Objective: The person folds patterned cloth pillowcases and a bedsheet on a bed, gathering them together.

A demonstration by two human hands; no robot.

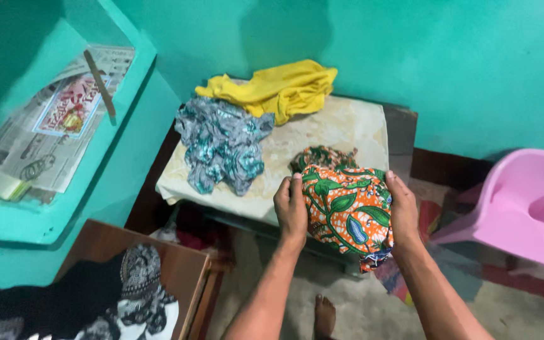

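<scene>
An orange cloth with a green leaf print (pixel 346 208) is held bundled at the near edge of a small table covered by a cream sheet (pixel 341 126). My left hand (pixel 291 206) grips its left side and my right hand (pixel 403 208) grips its right side. Part of the cloth hangs off the table edge. Another patterned cloth (pixel 322 156) lies just behind the bundle. A grey and teal cloth (pixel 223 143) lies crumpled on the left of the table. A yellow cloth (pixel 278 88) lies at the back.
A pink plastic chair (pixel 524 208) stands at the right. A teal wall shelf (pixel 51 214) at the left holds newspapers (pixel 45 138) and a stick. A brown wooden surface (pixel 177 267) with black and white fabric is at the lower left. My foot (pixel 324 315) is on the floor.
</scene>
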